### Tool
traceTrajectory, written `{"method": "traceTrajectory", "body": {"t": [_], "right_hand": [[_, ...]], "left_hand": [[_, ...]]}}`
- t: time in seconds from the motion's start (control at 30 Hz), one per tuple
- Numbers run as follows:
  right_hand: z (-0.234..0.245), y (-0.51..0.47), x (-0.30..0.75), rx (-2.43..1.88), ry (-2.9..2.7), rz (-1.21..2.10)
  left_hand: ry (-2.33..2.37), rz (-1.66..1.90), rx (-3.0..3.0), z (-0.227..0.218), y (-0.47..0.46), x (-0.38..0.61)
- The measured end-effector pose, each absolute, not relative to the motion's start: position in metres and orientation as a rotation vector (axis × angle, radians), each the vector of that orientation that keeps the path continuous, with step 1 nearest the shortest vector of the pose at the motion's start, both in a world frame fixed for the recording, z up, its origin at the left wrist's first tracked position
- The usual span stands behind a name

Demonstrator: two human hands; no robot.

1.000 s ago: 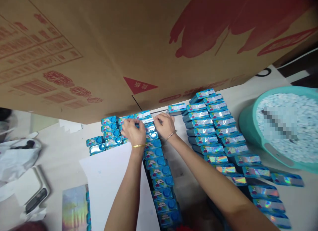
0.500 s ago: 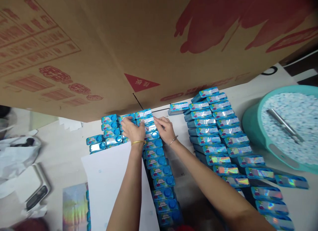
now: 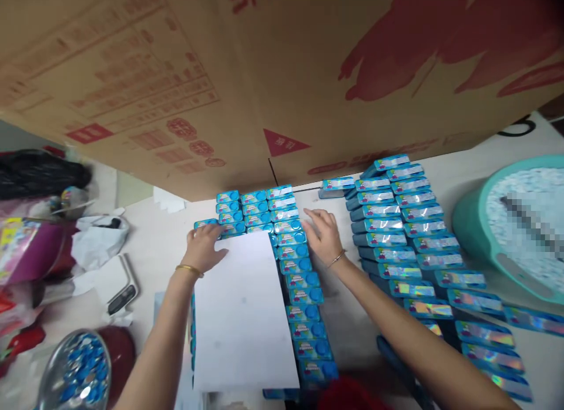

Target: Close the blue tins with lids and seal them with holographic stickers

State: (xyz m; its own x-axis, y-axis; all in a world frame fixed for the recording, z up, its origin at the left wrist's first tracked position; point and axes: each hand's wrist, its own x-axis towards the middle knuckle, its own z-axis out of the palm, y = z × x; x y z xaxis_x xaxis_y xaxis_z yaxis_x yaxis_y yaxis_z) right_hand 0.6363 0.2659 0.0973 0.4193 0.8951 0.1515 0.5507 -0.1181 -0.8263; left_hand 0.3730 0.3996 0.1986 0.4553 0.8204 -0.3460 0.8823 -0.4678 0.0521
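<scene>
Rows of small blue tins lie packed side by side on a pale table. A white sheet of paper covers the left rows. My left hand rests on the sheet's top left corner, fingers curled over its edge and the tins there. My right hand lies flat and spread beside the right column of tins, holding nothing. Both wrists carry thin bracelets.
A big brown cardboard box looms over the far side. More blue tins with shiny labels are stacked to the right, by a teal bucket of white pellets. At left: a clear bowl of blue pieces, bags, a grey device.
Both hands left the top tins of the stack. My left hand moved left and down to the sheet's corner; my right hand moved right and opened flat. The view shifted left.
</scene>
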Motion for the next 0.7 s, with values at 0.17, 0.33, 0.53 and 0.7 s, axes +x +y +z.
{"method": "traceTrajectory", "body": {"t": [0.17,0.33,0.53,0.7], "right_hand": [[0.131,0.259,0.584,-1.587,-1.103,0.879],[0.141,0.244,0.564,-1.579,-1.292,1.471],[0.141,0.212,0.531,-1.549,-1.844,1.318],[0.157,0.223,0.537,-1.315,-1.85,1.384]], "left_hand": [[1.226,-0.34,2.574,0.222,0.343,0.341],[1.073,-0.068,2.617,0.227,0.258,0.312],[1.008,-0.008,2.506,0.197,0.224,0.304],[1.162,-0.037,2.447,0.202,0.253,0.337]]}}
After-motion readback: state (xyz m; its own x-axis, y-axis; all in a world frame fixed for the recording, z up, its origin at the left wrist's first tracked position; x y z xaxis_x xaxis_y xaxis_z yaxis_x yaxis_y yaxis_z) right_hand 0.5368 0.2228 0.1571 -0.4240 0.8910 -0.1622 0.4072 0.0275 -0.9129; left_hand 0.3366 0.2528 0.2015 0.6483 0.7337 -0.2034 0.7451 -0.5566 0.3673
